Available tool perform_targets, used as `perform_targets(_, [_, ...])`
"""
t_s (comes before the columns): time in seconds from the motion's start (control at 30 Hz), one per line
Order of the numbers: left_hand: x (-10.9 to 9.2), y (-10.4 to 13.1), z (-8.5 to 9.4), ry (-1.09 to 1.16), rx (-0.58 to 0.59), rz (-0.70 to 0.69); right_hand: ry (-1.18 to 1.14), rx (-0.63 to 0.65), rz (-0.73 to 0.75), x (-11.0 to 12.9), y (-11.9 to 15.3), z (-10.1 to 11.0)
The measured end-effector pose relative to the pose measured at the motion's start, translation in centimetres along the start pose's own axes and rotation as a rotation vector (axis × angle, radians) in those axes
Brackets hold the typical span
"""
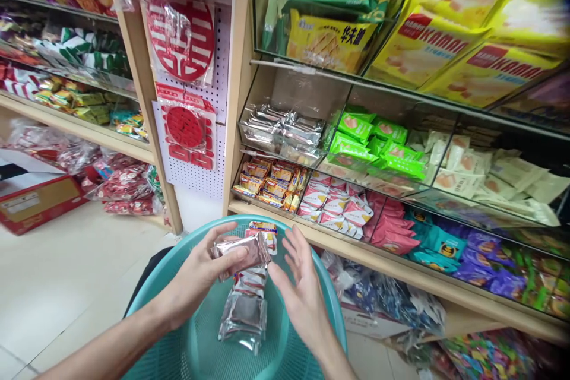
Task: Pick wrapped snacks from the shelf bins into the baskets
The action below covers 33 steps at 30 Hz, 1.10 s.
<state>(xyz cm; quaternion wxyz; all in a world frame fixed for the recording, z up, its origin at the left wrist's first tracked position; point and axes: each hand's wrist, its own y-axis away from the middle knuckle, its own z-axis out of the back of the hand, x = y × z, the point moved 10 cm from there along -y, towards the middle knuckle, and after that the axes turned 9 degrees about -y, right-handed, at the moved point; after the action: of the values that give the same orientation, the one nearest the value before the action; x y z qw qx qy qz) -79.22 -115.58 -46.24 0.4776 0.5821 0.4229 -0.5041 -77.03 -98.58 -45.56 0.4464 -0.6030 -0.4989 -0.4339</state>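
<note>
Over a teal plastic basket (329, 285), my left hand (211, 255) grips a silver foil snack packet (252, 251), thumb on top. Just right of that packet, my right hand (296, 270) has its fingers spread apart and holds nothing; its thumb is near the packet's end. Several more silver foil packets (244, 314) lie in a row on the basket's bottom below the hands. A small orange and white packet (265, 228) shows behind the held one, partly covered by it.
A bin of similar silver packets (285, 127) sits on the shelf ahead, above a bin of small orange packets (269, 181). Green packets (378, 142) are to the right. A wooden shelf edge (378, 276) runs close behind the basket. A red box (40, 190) stands on the floor at left.
</note>
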Motion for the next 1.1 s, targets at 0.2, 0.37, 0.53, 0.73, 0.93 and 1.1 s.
perform_targets(0.2, [5.3, 2.5, -0.7, 0.108, 0.188, 0.296, 0.579, 0.286, 0.043, -1.8, 3.1, -0.4])
perform_targets(0.37, [6.9, 3.4, -2.6, 0.103, 0.258, 0.304, 1.057, 0.629, 0.305, -3.3, 5.8, -5.2])
perform_targets(0.53, [6.5, 3.8, -4.6, 0.146, 0.262, 0.239, 1.175, 0.658, 0.354, -3.9, 6.2, -6.7])
perform_targets(0.73, [6.8, 3.6, -4.4, 0.150, 0.271, 0.237, 1.090, 0.607, 0.184, -5.2, 5.2, -5.0])
perform_targets(0.93, [8.1, 3.0, -2.8, 0.026, 0.295, 0.301, 0.994, 0.563, 0.076, -5.7, 3.7, -4.4])
perform_targets(1.1, [9.0, 1.9, -2.2, 0.145, 0.270, 0.453, 0.932, 0.514, 0.060, -5.4, 2.9, -4.7])
